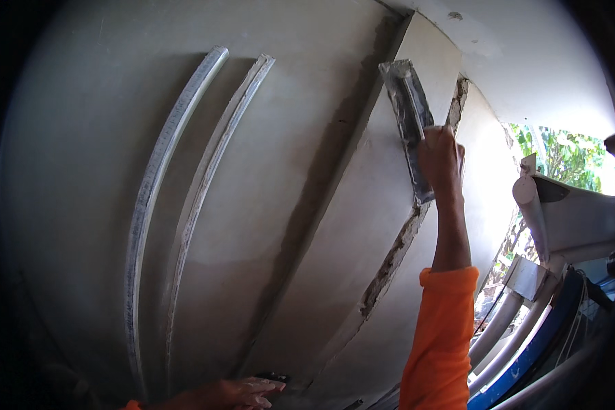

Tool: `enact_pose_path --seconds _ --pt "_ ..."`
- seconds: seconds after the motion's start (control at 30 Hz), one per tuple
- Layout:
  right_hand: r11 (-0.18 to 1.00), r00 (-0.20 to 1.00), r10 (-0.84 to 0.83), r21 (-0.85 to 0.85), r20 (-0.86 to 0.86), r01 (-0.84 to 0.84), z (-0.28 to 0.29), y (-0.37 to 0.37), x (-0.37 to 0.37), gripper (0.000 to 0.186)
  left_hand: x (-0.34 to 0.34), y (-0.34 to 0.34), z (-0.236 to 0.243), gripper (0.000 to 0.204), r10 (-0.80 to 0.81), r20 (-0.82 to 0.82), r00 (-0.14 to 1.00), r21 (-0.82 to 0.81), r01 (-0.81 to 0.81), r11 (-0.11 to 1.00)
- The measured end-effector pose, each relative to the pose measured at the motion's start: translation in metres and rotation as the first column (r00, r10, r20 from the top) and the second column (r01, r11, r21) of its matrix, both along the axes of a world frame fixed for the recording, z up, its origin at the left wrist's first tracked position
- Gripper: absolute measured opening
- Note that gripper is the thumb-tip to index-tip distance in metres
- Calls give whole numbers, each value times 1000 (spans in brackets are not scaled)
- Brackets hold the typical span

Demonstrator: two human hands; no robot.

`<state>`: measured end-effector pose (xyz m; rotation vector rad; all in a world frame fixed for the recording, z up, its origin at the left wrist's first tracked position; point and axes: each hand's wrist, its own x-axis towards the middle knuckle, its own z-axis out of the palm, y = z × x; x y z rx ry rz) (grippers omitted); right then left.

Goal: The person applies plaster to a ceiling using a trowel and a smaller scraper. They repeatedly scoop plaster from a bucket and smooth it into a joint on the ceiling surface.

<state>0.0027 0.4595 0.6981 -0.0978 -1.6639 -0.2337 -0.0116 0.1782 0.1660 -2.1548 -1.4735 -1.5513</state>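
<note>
Your right hand [441, 158] has its fingers clamped on the grey steel plastering trowel [408, 116], blade running up-left along the wall; left hand [242, 393] rests low, fingers loose, holding nothing.

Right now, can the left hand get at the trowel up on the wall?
Probably not. The left hand rests low against the wall at the picture's bottom edge, while the trowel is high up the plastered strip, held by the right hand on a fully raised arm. Nothing blocks it; the gap just looks too long.
</note>
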Motion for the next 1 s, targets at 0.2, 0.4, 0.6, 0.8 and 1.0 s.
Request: enact_pose_path --seconds 0.2,0.4,0.6,0.8,1.0 --pt "996 997 -83 15 3 83 75 -6 -20 31 -10 -3 -3 52 62 -21 998 -13 -63 998" --pt "990 990 -131 51 -60 134 146 -10 -24 35 -15 -7 -8 43 68 53 996 14 -69 998" --pt "974 973 -202 80 -107 211 110 0 17 27 -12 -21 5 30 56 142 988 153 -78 985" --pt "459 520 850 -592 77 -662 -196 -26 92 12 3 -63 85 14 184 328 927 412 -315 855" --pt "143 252 964 -965 86 -220 -379 -68 116 25 16 -101 88 22 -143 412 900 553 -122 824"
